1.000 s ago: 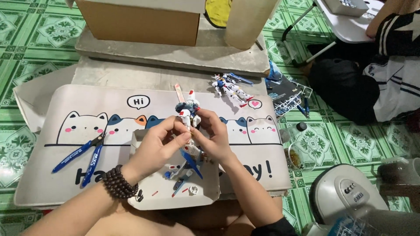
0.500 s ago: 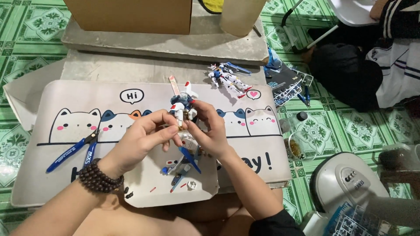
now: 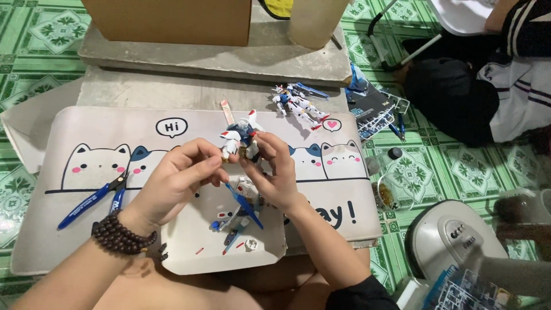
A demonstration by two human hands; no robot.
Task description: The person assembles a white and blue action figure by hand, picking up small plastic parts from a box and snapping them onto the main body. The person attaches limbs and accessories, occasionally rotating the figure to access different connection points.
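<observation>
White-blue robot model [image 3: 241, 136] pinched, apparently, between both hands [image 3: 229, 172].

We see the mat [image 3: 86, 132] lying on the floor [image 3: 34, 34] with the cutters [image 3: 94, 198] at its left, the tray [image 3: 189, 252] at its near edge, a finished model figure [image 3: 299, 106] at its far right, and the cardboard box [image 3: 166, 20] behind it.

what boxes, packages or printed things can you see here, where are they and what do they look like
Cardboard box: top of view on a grey slab, brown, rectangular.
Printed mat: under both hands, pale, cartoon cats, speech bubble, large dark lettering.
Dark printed sheet: right of the mat on green tiles, black with blue.
No screens show.
</observation>
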